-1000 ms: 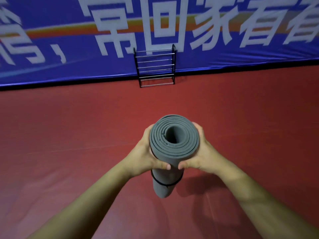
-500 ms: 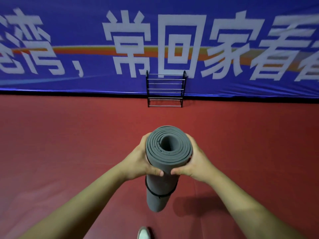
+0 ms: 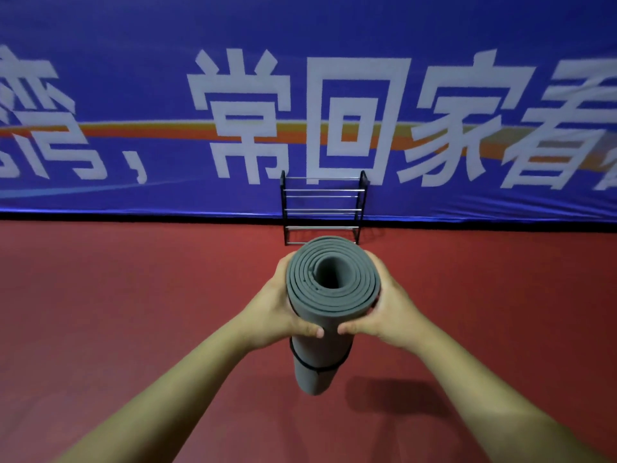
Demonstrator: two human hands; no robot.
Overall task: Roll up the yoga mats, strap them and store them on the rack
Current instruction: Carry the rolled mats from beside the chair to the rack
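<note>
Head view: a grey rolled yoga mat [image 3: 330,305] is held upright in front of the body, its spiral end facing the camera and its lower end clear of the red floor [image 3: 133,312]. The left hand [image 3: 277,312] and right hand [image 3: 387,315] each wrap round the upper part of the roll from opposite sides, fingers curled behind and thumbs nearly meeting on the near face. This two-sided grip probably keeps the coils from springing loose and the roll from tipping. A thin black strap [image 3: 320,366] circles the mat below the hands, so rolling and strapping look done for this one, and storing remains.

The black shoe-style rack [image 3: 323,210] with silver rails stands straight ahead against the blue banner [image 3: 133,95], well apart from the mat, which overlaps its lowest tier in the picture. Between its side posts only the rails and the banner behind show; the bottom tier is partly hidden, so what it holds cannot be told
</note>
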